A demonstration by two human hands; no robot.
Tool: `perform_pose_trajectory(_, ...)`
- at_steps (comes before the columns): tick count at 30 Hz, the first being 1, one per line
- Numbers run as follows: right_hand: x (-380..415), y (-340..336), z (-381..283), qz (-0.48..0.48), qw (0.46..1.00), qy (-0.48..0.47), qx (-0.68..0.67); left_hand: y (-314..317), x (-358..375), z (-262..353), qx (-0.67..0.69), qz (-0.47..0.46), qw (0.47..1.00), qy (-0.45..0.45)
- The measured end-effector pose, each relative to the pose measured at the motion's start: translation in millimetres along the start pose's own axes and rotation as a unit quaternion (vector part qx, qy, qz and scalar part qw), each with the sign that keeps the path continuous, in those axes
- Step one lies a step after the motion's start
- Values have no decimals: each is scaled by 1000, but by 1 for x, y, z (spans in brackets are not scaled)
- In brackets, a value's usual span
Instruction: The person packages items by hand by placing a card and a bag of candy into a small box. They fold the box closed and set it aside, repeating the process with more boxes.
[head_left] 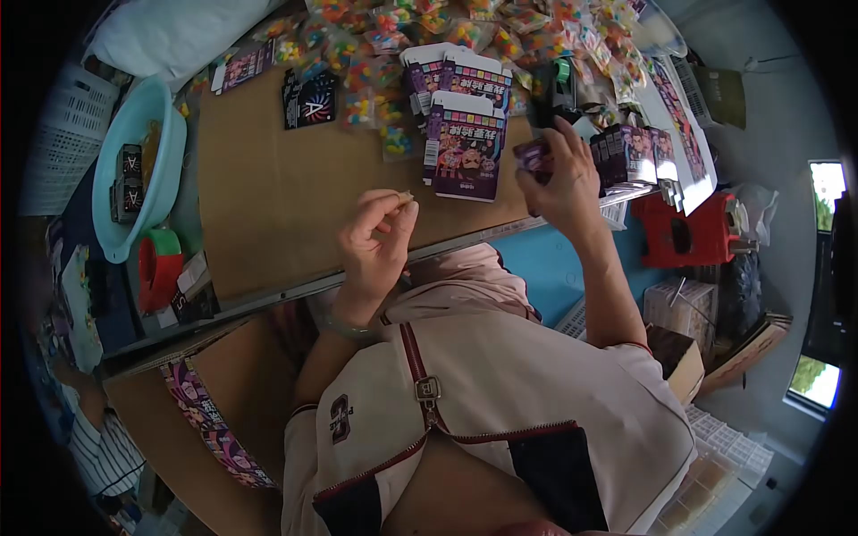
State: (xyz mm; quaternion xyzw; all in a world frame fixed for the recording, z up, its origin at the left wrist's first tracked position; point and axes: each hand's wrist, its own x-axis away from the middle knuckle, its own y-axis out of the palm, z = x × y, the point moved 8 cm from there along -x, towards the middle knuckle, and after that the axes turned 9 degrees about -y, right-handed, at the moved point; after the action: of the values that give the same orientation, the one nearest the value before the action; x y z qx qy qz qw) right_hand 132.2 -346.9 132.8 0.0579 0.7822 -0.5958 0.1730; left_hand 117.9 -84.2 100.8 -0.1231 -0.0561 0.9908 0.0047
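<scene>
My left hand [374,248] is raised over the front edge of the table, thumb and forefinger pinched together. Something small and pale shows at its fingertips, too small to name. My right hand [570,183] is closed round a small purple printed box [534,155], partly hidden by the fingers. Between the two hands, flattened purple printed boxes [466,147] lie overlapping on the brown cardboard table surface [268,205]. Just right of my right hand stands a row of small purple boxes [636,152].
Clear bags of colourful candy [362,71] are heaped along the back. A black pack [309,98] lies to their left. At the left are a light blue basin [107,196] and a red-and-green tape roll [161,268]. A red stool [675,234] stands at the right.
</scene>
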Motion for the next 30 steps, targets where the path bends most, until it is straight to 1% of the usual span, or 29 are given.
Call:
perform_pose_trajectory(2,7,9,47,9,998,54,32,3,-4,-13,-20,-5,999,-27)
perform_pose_trajectory(3,9,18,66,-9,995,87,47,4,-4,-17,-23,-3,999,-25)
perform_pose_trajectory(4,16,29,79,-7,995,85,42,4,-4,-21,-38,-6,999,-30)
perform_pose_trajectory(5,22,40,90,-11,995,70,75,4,-3,-26,-54,-9,998,-34)
perform_pose_trajectory(6,17,42,86,-15,993,54,108,3,-2,-30,-59,-5,998,-31)
perform_pose_trajectory(7,18,40,84,-25,987,68,140,2,0,-42,-37,-9,996,-77)
perform_pose_trajectory(8,18,38,78,-24,988,65,135,2,3,-52,-14,-14,992,-125)
perform_pose_trajectory(9,14,32,69,-12,989,52,137,0,2,-53,-18,-11,992,-123)
perform_pose_trajectory(10,8,26,60,0,989,38,140,2,0,-56,-60,-24,988,-144)
perform_pose_trajectory(11,1,20,46,38,995,21,95,6,0,-60,-101,-39,980,-165)
perform_pose_trajectory(12,-9,22,33,39,995,20,92,11,-2,-59,-103,-38,980,-165)
perform_pose_trajectory(13,-22,26,11,47,998,-37,-7,19,-9,-53,-141,-30,981,-127)
perform_pose_trajectory(14,-33,30,-8,57,988,-96,-105,27,-16,-46,-178,-20,980,-86)
perform_pose_trajectory(15,-44,41,-21,35,985,-123,-112,36,-21,-48,-181,-17,980,-82)
perform_pose_trajectory(16,-52,53,-32,14,981,-153,-118,45,-25,-42,-222,5,975,-5)
perform_pose_trajectory(17,-54,68,-37,13,979,-178,-96,52,-27,-36,-262,31,962,72)
perform_pose_trajectory(18,-55,72,-45,19,977,-189,-100,54,-29,-38,-267,42,960,76)
perform_pose_trajectory(20,-50,84,-58,-19,981,-171,-92,68,-31,-59,-309,-51,950,-13)
perform_pose_trajectory(21,-51,83,-63,0,982,-179,-66,68,-32,-55,-318,-47,947,-6)
perform_pose_trajectory(22,-52,82,-63,2,980,-185,-70,67,-31,-55,-322,-41,946,-6)
perform_pose_trajectory(24,-55,87,-56,-85,981,-117,-132,65,-28,-50,-300,-31,953,13)
perform_pose_trajectory(25,-55,77,-62,-44,980,-146,-132,64,-27,-47,-303,-30,953,14)
perform_pose_trajectory(26,-53,76,-66,-42,979,-146,-133,62,-25,-42,-298,-21,954,21)
perform_pose_trajectory(29,-50,67,-84,-61,977,-156,-132,54,-18,-32,-282,-7,959,23)
perform_pose_trajectory(30,-51,61,-95,-97,976,-153,-117,51,-14,-30,-270,-3,963,18)
